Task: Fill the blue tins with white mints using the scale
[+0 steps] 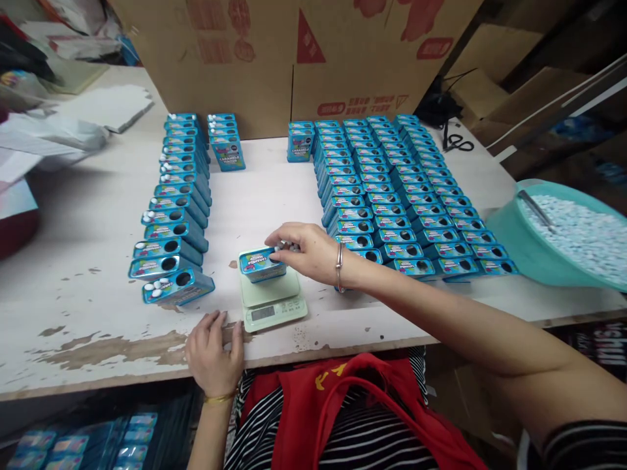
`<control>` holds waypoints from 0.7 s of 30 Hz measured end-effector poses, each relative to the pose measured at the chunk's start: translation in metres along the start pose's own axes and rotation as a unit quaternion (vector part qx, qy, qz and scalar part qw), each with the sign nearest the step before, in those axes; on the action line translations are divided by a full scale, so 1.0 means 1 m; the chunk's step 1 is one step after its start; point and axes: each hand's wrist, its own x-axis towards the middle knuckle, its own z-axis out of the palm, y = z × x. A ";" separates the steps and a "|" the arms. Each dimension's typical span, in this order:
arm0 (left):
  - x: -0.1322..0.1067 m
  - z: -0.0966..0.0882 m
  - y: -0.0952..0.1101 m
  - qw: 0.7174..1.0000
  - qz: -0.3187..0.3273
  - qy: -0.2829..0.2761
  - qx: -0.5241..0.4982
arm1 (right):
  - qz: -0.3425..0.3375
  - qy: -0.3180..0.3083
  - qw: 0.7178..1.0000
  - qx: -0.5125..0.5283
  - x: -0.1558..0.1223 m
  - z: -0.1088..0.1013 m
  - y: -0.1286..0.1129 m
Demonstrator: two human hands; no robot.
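A blue candy tin [258, 262] stands on a pale green digital scale [259, 295]. Over its right end is my right hand [308, 251], fingers closed around small white candies [289, 246]. Part of the tin's top is covered by the fingers. My left hand [214, 346] rests at the table's front edge, left of the scale, fingers stretched out and holding nothing. Beyond it stands another blue tin [189, 290] with several white candies on its lid, at the front of the left row of tins [183, 189].
Several rows of blue tins [396, 212] with round openings fill the right side. A teal basin [509, 241] of white candies sits at the right edge, with a metal scoop [537, 210] in it. Scissors [459, 141] lie farther back. A large cardboard box [255, 91] stands behind.
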 end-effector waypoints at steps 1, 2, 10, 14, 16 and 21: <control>0.000 0.000 0.000 1.000 -0.002 -0.001 0.000 | -0.009 -0.005 1.000 -0.003 -0.001 0.000 0.001; 0.000 0.000 0.000 1.000 -0.004 -0.003 -0.001 | -0.015 -0.009 1.000 -0.006 -0.001 0.000 0.001; -0.002 0.000 0.001 1.000 -0.006 -0.008 0.002 | 0.045 0.033 0.976 0.211 -0.011 -0.001 0.004; -0.002 0.001 0.001 1.000 -0.003 -0.009 0.005 | 0.171 0.020 0.874 0.454 -0.034 -0.004 0.010; -0.003 0.001 0.001 1.000 -0.005 -0.010 0.005 | 0.241 0.016 0.810 0.535 -0.050 -0.002 0.016; -0.002 0.000 0.002 1.000 -0.012 -0.014 0.002 | 0.369 0.018 0.683 0.630 -0.094 0.023 0.034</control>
